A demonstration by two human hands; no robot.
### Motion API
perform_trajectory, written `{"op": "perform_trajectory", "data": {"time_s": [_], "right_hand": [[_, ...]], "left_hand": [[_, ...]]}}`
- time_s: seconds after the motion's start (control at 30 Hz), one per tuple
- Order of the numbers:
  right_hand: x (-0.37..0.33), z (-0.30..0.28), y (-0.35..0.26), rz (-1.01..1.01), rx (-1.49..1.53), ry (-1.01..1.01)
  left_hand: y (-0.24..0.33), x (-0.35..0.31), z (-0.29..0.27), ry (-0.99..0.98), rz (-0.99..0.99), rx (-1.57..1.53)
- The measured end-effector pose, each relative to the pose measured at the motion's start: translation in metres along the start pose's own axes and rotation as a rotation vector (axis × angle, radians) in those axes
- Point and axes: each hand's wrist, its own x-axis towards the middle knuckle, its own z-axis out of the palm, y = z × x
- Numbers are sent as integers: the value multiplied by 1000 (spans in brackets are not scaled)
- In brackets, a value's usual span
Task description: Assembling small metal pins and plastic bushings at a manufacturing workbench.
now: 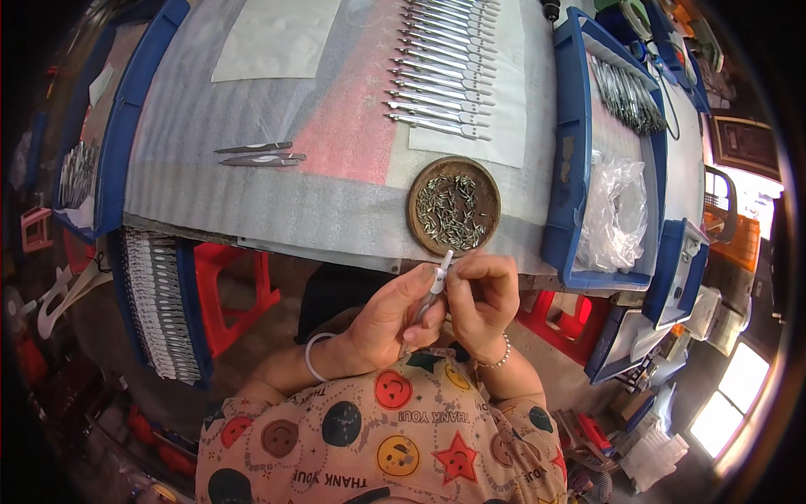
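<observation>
My left hand is closed around a silver drawing compass, its narrow handle pointing up and away from me. Close beside the compass head, my right hand has its thumb and forefinger pinched together. Whatever lies between those fingertips is too small or hidden to make out. Just beyond both hands, a round brown bowl holds many tiny metal screw-like pieces. Farther off, a row of similar silver compasses lies side by side on white paper.
Two slim dark pointed tools lie left on the foam-covered table. A blue tray on the right holds metal parts and clear plastic bags. Another blue tray borders the left. Red stools stand below the table edge.
</observation>
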Motion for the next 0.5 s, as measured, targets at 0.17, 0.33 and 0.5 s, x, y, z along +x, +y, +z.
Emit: {"op": "perform_trajectory", "data": {"time_s": [0.17, 0.33, 0.5], "right_hand": [[5, 2, 8, -275, -108, -19], [8, -3, 9, -406, -319, -121], [13, -7, -3, -398, -481, -237]], "left_hand": [[-2, 1, -6, -10, 19, -25], [-1, 2, -9, 15, 60, 6], [1, 1, -8, 31, 68, 51]]}}
